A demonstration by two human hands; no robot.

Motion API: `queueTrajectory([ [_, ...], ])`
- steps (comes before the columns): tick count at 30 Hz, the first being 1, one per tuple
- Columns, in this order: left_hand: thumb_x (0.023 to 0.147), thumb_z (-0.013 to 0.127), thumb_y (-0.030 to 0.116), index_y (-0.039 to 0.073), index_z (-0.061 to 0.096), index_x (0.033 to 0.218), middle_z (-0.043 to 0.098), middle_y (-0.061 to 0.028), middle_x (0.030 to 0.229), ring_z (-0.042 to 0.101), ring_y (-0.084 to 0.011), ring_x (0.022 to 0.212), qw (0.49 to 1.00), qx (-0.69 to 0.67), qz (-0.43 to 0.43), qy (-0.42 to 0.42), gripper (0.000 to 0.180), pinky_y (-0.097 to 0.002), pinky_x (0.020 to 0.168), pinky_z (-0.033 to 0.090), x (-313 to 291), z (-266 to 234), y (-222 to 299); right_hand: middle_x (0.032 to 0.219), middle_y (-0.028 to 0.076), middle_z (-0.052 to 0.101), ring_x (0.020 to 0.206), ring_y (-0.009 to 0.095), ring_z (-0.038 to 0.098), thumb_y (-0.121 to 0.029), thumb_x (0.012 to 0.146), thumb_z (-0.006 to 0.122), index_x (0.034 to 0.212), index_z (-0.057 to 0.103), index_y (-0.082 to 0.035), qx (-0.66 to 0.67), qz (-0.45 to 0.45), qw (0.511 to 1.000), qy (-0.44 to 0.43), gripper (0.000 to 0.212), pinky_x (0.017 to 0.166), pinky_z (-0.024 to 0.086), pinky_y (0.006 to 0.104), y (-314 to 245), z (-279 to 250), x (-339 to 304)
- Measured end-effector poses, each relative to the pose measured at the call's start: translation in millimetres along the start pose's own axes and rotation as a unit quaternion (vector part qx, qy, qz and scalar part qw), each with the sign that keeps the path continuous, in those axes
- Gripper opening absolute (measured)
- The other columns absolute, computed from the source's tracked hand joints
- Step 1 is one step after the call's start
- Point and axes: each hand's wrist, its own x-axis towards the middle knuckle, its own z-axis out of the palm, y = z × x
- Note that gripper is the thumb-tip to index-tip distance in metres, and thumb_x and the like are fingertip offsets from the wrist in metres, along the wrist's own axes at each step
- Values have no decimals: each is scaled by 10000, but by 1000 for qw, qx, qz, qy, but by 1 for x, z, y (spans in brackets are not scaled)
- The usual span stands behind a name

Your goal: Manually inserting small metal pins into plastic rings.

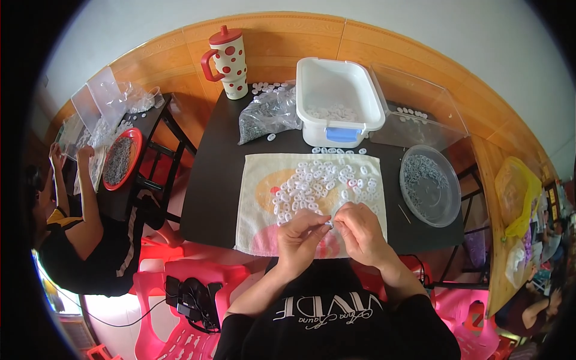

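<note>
My left hand [302, 237] is closed in a pinch at the near edge of a cloth, with a small whitish piece [329, 224] at its fingertips. Close beside it, my right hand [362, 233] has its thumb and fingers pressed together; whatever they hold is too small to make out. Beyond both hands, many small white oval plastic pieces [307, 187] with two holes each lie spread over the patterned towel [249, 207]. To the right stands a clear round tub [441, 201] with a heap of small grey metal parts [423, 171].
Behind the towel are a white bin [312, 129] with a blue latch, a bag of grey parts [270, 114], a spotted tumbler [236, 75] and a clear box [432, 129]. A thin stick [404, 213] lies by the tub. At left, another person [90, 228] works near a red tray [137, 150].
</note>
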Motion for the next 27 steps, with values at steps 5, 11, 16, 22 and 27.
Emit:
queueTrajectory([
  [5,810,637,-197,-38,690,976,629,-63,888,582,-121,836,999,24,26,14,235,-233,750,485,-3,3,-7,774,121,535,693,343,527,58,803,567,902,514,-39,-8,8,1000,-2,149,631,389,426,-2,7,-2],
  [11,831,650,-167,-27,695,1011,654,-62,922,616,-118,856,999,-27,8,32,232,-232,725,506,-4,7,-7,794,113,574,680,249,575,47,881,593,951,566,9,75,37,996,36,84,630,439,331,7,11,-9],
  [16,871,662,-104,-15,698,1063,690,-57,965,644,-99,825,993,-75,-57,69,215,-221,695,526,-4,8,-8,882,73,612,775,131,584,39,890,613,1067,618,33,262,223,934,98,177,699,476,269,7,6,-25],
  [22,895,654,-62,-13,692,1086,701,-61,971,654,-92,826,991,-98,-81,53,201,-209,695,524,-9,8,-12,863,117,591,755,234,586,84,835,631,953,612,35,143,82,980,114,129,670,477,302,-1,18,-20],
  [27,898,642,-64,-23,686,1049,699,-49,968,634,-89,813,997,-1,-82,10,162,-222,702,520,-10,9,-5,869,120,579,746,244,574,104,833,614,929,595,29,163,89,977,107,124,657,465,304,10,14,-21],
])
